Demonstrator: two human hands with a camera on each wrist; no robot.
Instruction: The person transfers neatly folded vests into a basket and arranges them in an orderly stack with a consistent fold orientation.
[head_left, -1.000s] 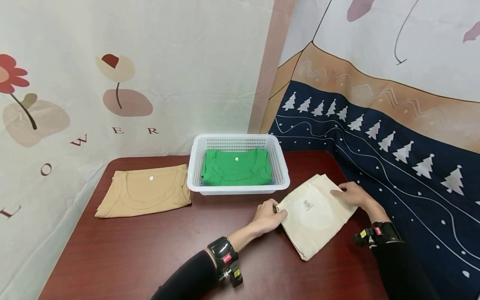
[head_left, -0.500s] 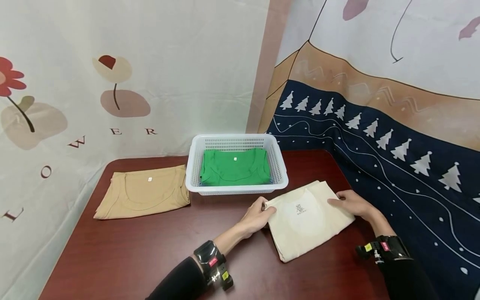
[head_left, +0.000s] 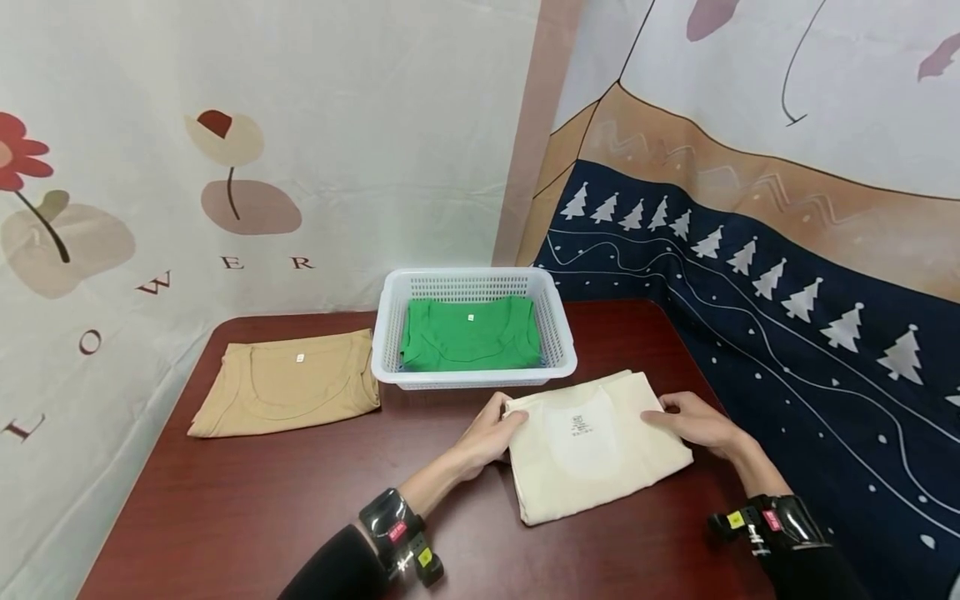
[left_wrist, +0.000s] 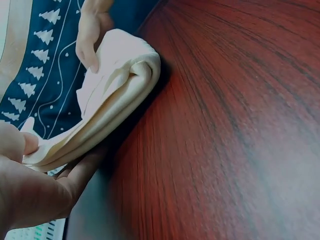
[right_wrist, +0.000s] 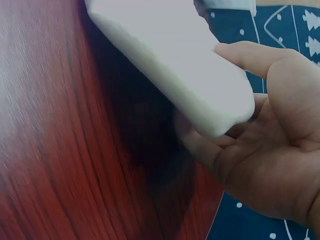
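A folded cream shirt (head_left: 600, 467) with a printed neck label is held between both hands, at the right of the table in the head view. My left hand (head_left: 487, 435) pinches its left edge, thumb on top and fingers beneath, as the left wrist view also shows. The right hand (head_left: 693, 425) grips the opposite edge the same way. In the right wrist view the folded shirt (right_wrist: 175, 55) is lifted off the wood, with a dark shadow under it. The layered folds of the shirt (left_wrist: 117, 95) show from the side in the left wrist view.
A white plastic basket (head_left: 480, 379) stands at the back of the dark red table (head_left: 300, 517), with a folded green shirt (head_left: 472, 335) in it. Left of the basket lies a folded tan shirt (head_left: 292, 383). Printed curtains hang behind the table and along its right side.
Both hands have carried the cream shirt leftward and slightly toward the person, and it has turned to lie squarer to the table's front. The basket, green shirt and tan shirt stay in place.
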